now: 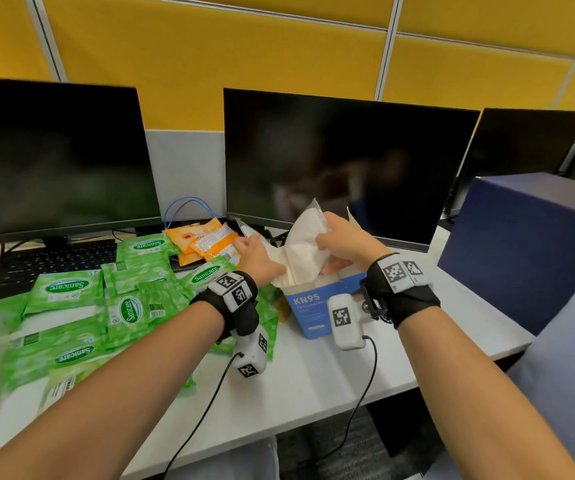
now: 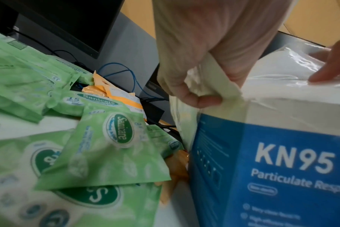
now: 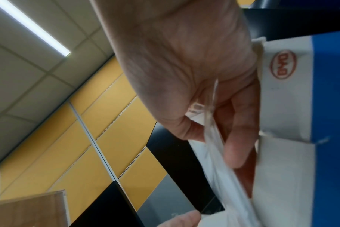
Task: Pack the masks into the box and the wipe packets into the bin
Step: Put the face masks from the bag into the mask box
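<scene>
Masks (image 1: 305, 244) half in box (image 1: 314, 308) mouth, L (image 1: 256, 259) & R (image 1: 343, 242) fingers pinching wrapper edges.

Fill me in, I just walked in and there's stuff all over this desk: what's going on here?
A person is packing masks into the blue KN95 box on the desk. The right hand grips a wrapped white mask and feeds it into the open top, while the left hand pinches the box flap aside. The green wipe packets and a few orange packets lie loose on the desk left of the box, not yet packed.
</scene>
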A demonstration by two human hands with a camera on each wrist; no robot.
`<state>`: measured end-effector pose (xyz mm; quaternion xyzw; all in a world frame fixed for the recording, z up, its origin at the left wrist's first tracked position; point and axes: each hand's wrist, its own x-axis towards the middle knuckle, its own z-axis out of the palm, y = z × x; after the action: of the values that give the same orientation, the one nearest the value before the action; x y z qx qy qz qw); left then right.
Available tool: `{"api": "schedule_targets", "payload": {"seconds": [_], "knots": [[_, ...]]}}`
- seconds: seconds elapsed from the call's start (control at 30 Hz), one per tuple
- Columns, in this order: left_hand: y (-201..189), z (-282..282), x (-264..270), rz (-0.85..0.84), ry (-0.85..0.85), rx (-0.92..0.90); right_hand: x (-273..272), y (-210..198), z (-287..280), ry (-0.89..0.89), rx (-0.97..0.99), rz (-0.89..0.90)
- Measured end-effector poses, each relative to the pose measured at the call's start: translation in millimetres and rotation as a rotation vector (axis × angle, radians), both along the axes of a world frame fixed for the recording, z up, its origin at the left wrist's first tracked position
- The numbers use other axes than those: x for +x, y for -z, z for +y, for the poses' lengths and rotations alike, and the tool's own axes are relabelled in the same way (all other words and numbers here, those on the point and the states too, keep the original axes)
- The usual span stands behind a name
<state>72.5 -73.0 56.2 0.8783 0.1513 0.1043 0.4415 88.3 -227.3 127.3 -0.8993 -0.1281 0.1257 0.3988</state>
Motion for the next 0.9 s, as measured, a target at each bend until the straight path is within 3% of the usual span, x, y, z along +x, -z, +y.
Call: {"api": "schedule_targets", "payload": {"seconds": [0.17,0.23,0.47,0.63,0.73,0.8,0.9], "knots": [[-4.5,-19.5,-6.4,-0.045,0.031,0.031,1.3,-4.9,-8.2,0.115,-0.288,-0.178],[-9.0,-28.2,-11.0,-0.069,0.036,0.081,-1.4,-7.3,-6.8,0.126,-0.339,-0.145],[-6.6,-30.8,-26.4,-0.115,0.046,0.172,-25.2,19.5,23.6,-0.140,-0.477,0.056],[-13.0,-20.0,-25.7,-0.086,0.064,0.115,-22.9,39.8,37.0,-0.241,-0.659,-0.025],[-13.0,-14.3,-24.4,-0.068,0.102,0.166,-14.5,29.6,26.5,-0.169,-0.553,-0.034],[-12.8,-9.4,-23.5,-0.141,0.050,0.196,-10.4,24.4,21.9,-0.091,-0.474,-0.096],[-20.1,-4.2,-25.0,-0.419,-0.042,0.186,-9.1,34.3,22.6,-0.127,-0.512,-0.155]]}}
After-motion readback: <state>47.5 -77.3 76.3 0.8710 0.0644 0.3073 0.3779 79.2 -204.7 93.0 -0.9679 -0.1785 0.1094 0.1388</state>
